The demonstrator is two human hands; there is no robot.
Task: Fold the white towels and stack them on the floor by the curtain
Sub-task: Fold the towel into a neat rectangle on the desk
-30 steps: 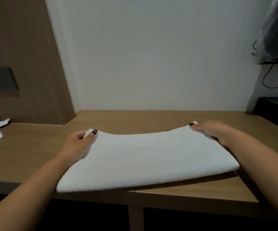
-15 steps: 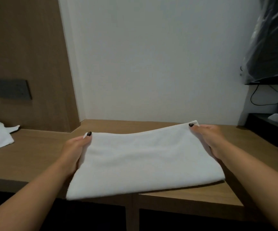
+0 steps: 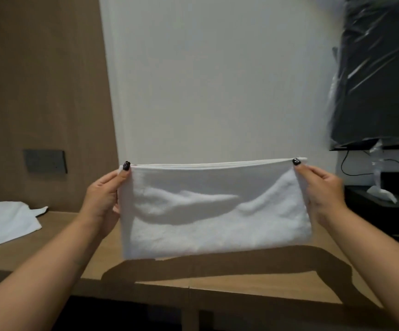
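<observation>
A folded white towel (image 3: 215,209) hangs in the air above the wooden desk (image 3: 217,280), its layered top edge level and its lower edge just over the desk surface. My left hand (image 3: 102,197) pinches its top left corner between thumb and fingers. My right hand (image 3: 320,187) pinches the top right corner the same way. The towel casts a dark shadow on the desk below it. A second white towel (image 3: 5,223) lies loose on the desk at the far left.
A wood-panelled wall with a grey switch plate (image 3: 45,161) stands at the left. A dark screen wrapped in plastic (image 3: 375,72) hangs at the upper right above a black shelf (image 3: 382,206) with cables and a white tissue.
Both hands have lifted the folded towel off the desk by its far corners, so it now hangs upright. The view has tilted upward.
</observation>
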